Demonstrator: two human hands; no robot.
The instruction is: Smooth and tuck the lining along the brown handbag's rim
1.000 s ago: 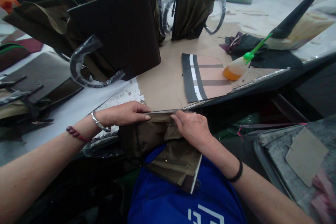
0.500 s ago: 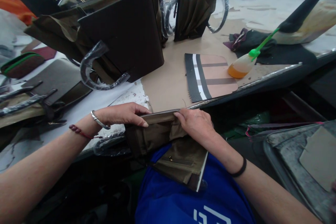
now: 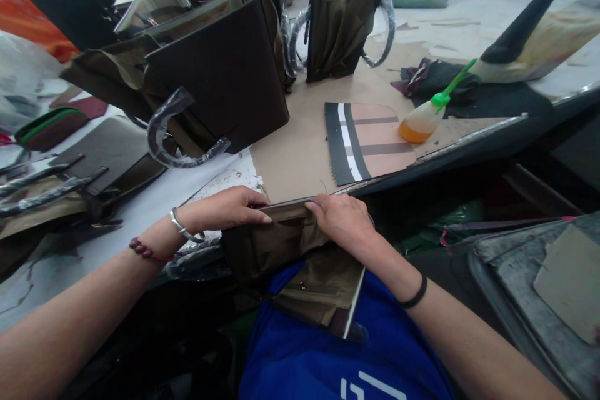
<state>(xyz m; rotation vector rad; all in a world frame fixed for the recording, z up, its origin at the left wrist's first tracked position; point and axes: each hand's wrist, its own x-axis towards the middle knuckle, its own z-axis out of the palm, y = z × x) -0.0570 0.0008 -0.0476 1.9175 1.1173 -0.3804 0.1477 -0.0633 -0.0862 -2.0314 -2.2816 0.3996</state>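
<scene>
The upper edge (image 3: 288, 205) of the brown bag (image 3: 269, 240) is probably best kept straight and evenly taut, gripped lightly so it does not crease. The left hand (image 3: 232, 207) pinches one end between thumb and fingers, and the right hand (image 3: 344, 217) pinches farther along; the bag lies between and below both hands, beside the bench (image 3: 290, 162).

left hand (image 3: 227, 207) – pinching, thumb stretched toward right hand (image 3: 344, 219) | right hand – fingers curled, thumb pressed in, back of hand up | left forearm (image 3: 89, 309), right forearm (image 3: 450, 322) bare, angling inward from lower corners | hands apart, near level
</scene>
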